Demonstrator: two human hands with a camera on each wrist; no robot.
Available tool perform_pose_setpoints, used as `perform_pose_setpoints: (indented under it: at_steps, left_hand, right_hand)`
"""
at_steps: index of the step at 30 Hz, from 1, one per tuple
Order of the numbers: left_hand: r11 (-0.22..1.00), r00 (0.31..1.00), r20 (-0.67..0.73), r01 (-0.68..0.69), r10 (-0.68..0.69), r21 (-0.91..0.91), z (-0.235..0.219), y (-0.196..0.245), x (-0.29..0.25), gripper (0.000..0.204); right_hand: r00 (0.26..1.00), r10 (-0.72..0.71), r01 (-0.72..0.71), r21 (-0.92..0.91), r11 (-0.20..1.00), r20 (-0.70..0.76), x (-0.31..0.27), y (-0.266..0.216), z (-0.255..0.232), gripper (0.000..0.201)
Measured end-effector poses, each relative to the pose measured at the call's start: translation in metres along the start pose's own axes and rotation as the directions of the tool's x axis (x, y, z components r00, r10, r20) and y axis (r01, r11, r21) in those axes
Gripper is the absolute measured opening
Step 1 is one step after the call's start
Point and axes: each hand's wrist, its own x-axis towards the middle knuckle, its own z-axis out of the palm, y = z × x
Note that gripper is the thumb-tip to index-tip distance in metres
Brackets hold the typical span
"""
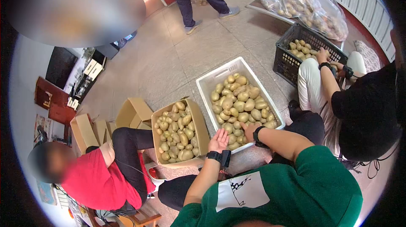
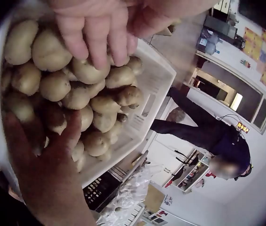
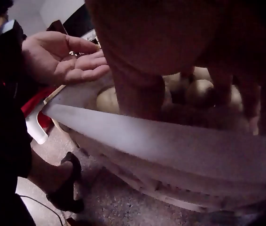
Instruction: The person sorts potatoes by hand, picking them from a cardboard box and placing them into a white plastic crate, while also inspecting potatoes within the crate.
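Observation:
A white crate (image 1: 206, 96) full of potatoes (image 1: 243, 96) stands before me. My left hand (image 1: 219, 141) is palm up at its near left edge, fingers loosely extended and holding nothing; in the right wrist view the same hand (image 3: 65, 59) shows an empty palm. Down among the potatoes at the near end is my right hand (image 1: 250, 130). The left wrist view shows this hand (image 2: 48, 165) with thumb and finger spread around potatoes; whether it grips one is unclear, as its fingertips are partly hidden.
Left of the crate stands a cardboard box (image 1: 202, 132) of potatoes, beside a seated person in red. At right, another person reaches into a black crate (image 1: 282, 60). Bags of potatoes (image 1: 296, 5) lie behind it. Empty cardboard boxes (image 1: 134, 113) are at left; someone stands at the back.

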Motion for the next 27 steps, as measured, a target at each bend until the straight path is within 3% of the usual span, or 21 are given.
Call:
perform_pose_setpoints:
  at_steps: [2, 4, 9, 12, 16, 18, 21, 27]
  left_hand:
    - [1.000, 1.000, 0.008, -0.003, 0.003, 0.007, -0.001, -0.001, 0.000, 0.035]
    - [1.000, 1.000, 0.030, -0.004, 0.005, -0.013, -0.003, 0.000, 0.001, 0.036]
    - [1.000, 1.000, 0.010, -0.003, 0.004, -0.023, -0.002, -0.001, 0.000, 0.036]
    - [0.999, 1.000, 0.005, -0.009, 0.009, -0.031, -0.002, -0.002, -0.001, 0.035]
    - [0.999, 1.000, -0.020, -0.009, 0.008, -0.035, 0.002, -0.002, -0.004, 0.035]
    - [0.999, 1.000, -0.023, -0.004, 0.003, -0.039, 0.002, -0.002, -0.005, 0.034]
    - [1.000, 1.000, -0.021, -0.001, 0.001, -0.023, 0.003, -0.002, -0.004, 0.034]
    - [1.000, 1.000, 0.007, 0.004, -0.004, -0.013, -0.002, -0.002, -0.002, 0.033]
  right_hand:
    - [1.000, -0.001, 0.002, -0.053, 0.999, 0.019, -0.008, 0.002, -0.008, 0.101]
    - [1.000, -0.023, 0.024, -0.060, 0.998, 0.008, -0.003, 0.006, -0.007, 0.079]
    - [0.996, -0.056, 0.052, 0.051, 0.997, 0.066, -0.011, 0.005, -0.016, 0.079]
    - [0.984, -0.125, 0.131, -0.048, 0.990, 0.126, 0.011, 0.007, 0.000, 0.072]
    - [0.981, -0.157, 0.164, -0.054, 0.985, 0.110, 0.011, 0.003, 0.003, 0.064]
    - [0.968, -0.183, 0.189, -0.021, 0.982, 0.174, 0.011, 0.001, 0.002, 0.060]
    - [0.957, -0.275, 0.274, 0.027, 0.961, 0.088, 0.007, -0.002, 0.005, 0.056]
    - [0.957, -0.267, 0.260, 0.079, 0.962, 0.112, 0.011, -0.010, -0.001, 0.051]
